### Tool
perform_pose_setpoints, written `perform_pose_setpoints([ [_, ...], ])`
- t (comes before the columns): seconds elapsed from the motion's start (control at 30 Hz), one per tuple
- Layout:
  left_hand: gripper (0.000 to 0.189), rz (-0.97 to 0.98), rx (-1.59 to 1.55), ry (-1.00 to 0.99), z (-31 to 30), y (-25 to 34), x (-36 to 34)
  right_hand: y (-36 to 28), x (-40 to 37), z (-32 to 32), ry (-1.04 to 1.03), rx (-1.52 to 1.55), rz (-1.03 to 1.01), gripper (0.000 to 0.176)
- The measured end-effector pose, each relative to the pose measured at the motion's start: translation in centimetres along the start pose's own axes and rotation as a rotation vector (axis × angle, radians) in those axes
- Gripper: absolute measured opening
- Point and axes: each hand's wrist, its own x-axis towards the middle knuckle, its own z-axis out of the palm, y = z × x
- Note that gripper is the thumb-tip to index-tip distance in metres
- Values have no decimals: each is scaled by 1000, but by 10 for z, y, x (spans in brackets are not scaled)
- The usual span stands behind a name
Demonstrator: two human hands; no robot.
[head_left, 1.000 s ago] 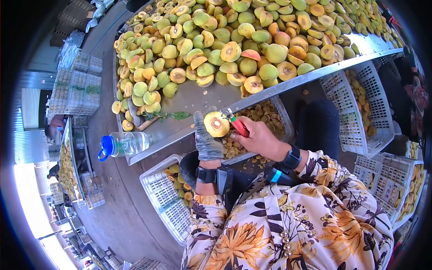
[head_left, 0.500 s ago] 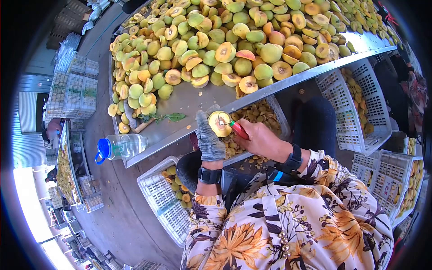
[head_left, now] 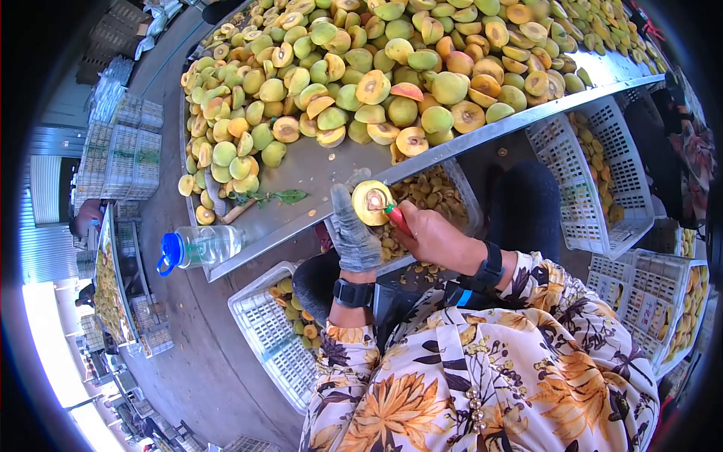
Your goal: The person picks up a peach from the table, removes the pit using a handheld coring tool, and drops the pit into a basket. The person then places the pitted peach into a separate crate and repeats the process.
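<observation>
In the head view, a halved peach (head_left: 364,216) is held in my left hand (head_left: 355,245), which wears a grey knit glove. Its cut face, with the brownish pit area in the middle, is turned up towards me. My right hand (head_left: 440,241), bare, is closed around the red handle of a pitting tool (head_left: 398,219) with a green collar. The thin metal end of that tool lies at the pit area. Below both hands, a crate (head_left: 473,197) holds many fruit pieces.
Halved peaches (head_left: 331,83) are heaped on a metal table (head_left: 309,175) with a raised rim. A blue-capped water bottle (head_left: 207,247) lies by its corner. White crates of fruit stand at left (head_left: 263,339) and right (head_left: 606,181) of my legs.
The tool's metal end has shifted around the pit area, which looks more cut into. My left hand has turned slightly, showing more of its fingers behind the peach.
</observation>
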Motion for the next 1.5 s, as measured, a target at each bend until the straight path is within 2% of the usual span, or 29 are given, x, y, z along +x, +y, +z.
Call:
perform_pose_setpoints([
  [0.1, 56, 75, -11, 13, 4, -6, -4, -4, -3, 3, 7, -14, 18, 23],
  [0.2, 56, 102, 147, 34, 0, -10, 0, -10, -6, 1, -51, 15, 88, 22],
  [0.27, 48, 16, 129, -1, 0, 0, -1, -4, -8, 4, -69, 101, -4, 20],
  [0.3, 48, -78, 126, -106, -5, 7, 0, -4, -10, 5, -72, 104, -1, 20],
  [0.33, 48, -77, 125, -103, -9, 12, 4, -4, -11, 4, -124, 114, -7, 19],
  [0.4, 49, -302, 183, -334, -15, 21, 13, -4, -10, 4, -181, 126, -20, 17],
  [0.43, 48, -286, 202, -367, -14, 24, 16, -3, -9, 6, -158, 156, -40, 17],
  [0.53, 43, -348, 165, -293, -9, 31, 21, -8, -3, -1, -152, 200, -6, 17],
  [0.57, 39, -176, 197, -306, -6, 32, 16, -13, -1, -5, -169, 211, 45, 17],
  [0.6, 39, -176, 199, -307, -5, 29, 12, -16, 1, -6, -168, 213, 44, 17],
  [0.67, 37, -140, -52, -127, -3, 22, 6, -20, 3, -7, -161, 277, 147, 19],
  [0.7, 45, -72, 32, -95, 5, 21, -1, -19, 3, -7, -165, 278, 148, 19],
  [0.8, 43, -35, -1, 22, 8, 17, 0, -22, 5, -8, -182, 234, 78, 19],
  [0.83, 38, -189, -126, 35, 1, 15, 5, -27, 7, -14, -236, 200, 133, 19],
  [0.9, 30, -198, -91, 12, -5, 15, 7, -29, 7, -15, -288, 167, 189, 19],
  [0.93, 23, -211, -56, -13, -5, 17, 7, -26, 6, -13, -290, 162, 158, 17],
  [1.0, 22, -244, -92, -91, 1, 29, 7, -26, 7, -15, -293, 157, 121, 15],
  [1.03, 21, -283, -129, -164, 4, 34, 6, -30, 7, -18, -360, 308, 202, 12],
  [1.07, 21, -280, -129, -156, 3, 31, 6, -33, 7, -20, -428, 457, 283, 10],
  [1.13, 20, 196, 262, -120, 6, 27, 5, -36, 9, -22, -469, 512, 275, 9],
  [1.17, 19, -69, 15, -127, 4, 32, 5, -37, 9, -23, -500, 564, 270, 8],
  [1.3, 25, -203, 33, -161, -1, 41, 8, -35, 10, -27, -588, 634, 303, 9],
  [1.37, 36, -265, 7, -314, -2, 53, 7, -39, 14, -30, -648, 881, 398, 10],
  [1.4, 36, -257, 9, -309, -3, 53, 8, -40, 15, -30, -655, 880, 390, 10],
  [1.47, 36, -341, -230, -269, -6, 45, 12, -41, 16, -28, -675, 934, 427, 11],
  [1.5, 34, -355, -226, -288, -8, 45, 13, -41, 15, -27, -678, 933, 429, 11],
])
